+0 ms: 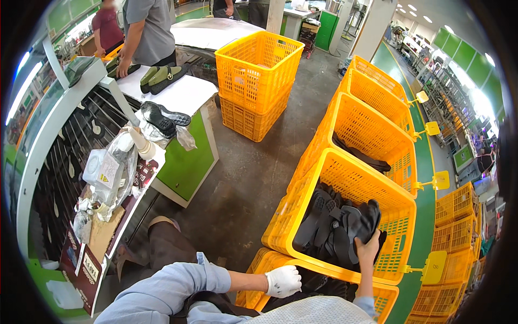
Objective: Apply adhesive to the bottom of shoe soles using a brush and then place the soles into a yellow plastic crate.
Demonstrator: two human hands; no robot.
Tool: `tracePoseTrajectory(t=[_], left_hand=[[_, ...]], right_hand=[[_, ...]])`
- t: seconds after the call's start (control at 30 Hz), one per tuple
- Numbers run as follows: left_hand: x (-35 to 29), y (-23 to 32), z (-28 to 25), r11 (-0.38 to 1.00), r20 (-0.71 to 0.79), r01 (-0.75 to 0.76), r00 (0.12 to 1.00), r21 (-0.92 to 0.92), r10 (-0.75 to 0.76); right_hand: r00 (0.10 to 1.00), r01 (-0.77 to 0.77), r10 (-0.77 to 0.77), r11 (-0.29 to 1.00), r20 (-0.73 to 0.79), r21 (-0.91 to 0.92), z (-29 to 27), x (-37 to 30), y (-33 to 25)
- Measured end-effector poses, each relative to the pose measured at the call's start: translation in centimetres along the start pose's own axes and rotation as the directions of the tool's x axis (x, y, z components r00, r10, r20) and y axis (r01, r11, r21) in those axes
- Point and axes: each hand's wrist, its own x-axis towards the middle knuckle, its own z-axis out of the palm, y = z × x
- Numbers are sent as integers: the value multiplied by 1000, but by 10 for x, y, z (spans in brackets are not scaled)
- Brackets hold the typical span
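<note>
My right hand, bare, reaches into a yellow plastic crate and grips a black sandal by its near side. Beneath it, a heap of black sandals with straps and ridged soles half fills the crate. In a white glove, my left hand is closed, its fingers curled, over the nearest yellow crate. Black footwear lies in that crate, partly hidden by my arms. Whether the gloved fingers hold anything is hidden.
More yellow crates run away along the right, with yellow tags. Two stacked crates stand ahead. At left, a cluttered bench adjoins a white table with green shoes. A person in grey stands there.
</note>
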Motion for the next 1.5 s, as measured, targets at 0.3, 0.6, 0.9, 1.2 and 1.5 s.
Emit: tracePoseTrajectory(t=[0.3,0.6,0.9,1.2,1.5], left_hand=[[-4,1,1,999,38,-27,999,17,26],[-62,1,-90,966,24,15,1000,-257,-9],[-281,10,-185,777,-249,593,736,-212,-630],[-364,61,-189,649,-410,698,520,-301,-749],[-288,95,-251,906,-486,420,782,-50,-389]], right_hand=[[997,33,-10,955,-78,295,47,-96,-52],[980,-198,199,971,3,134,44,-91,-55],[979,-195,193,981,-59,-18,45,-96,-53],[968,12,9,997,-250,80,40,-43,-116],[802,595,-594,804,61,12,-14,-85,-392]])
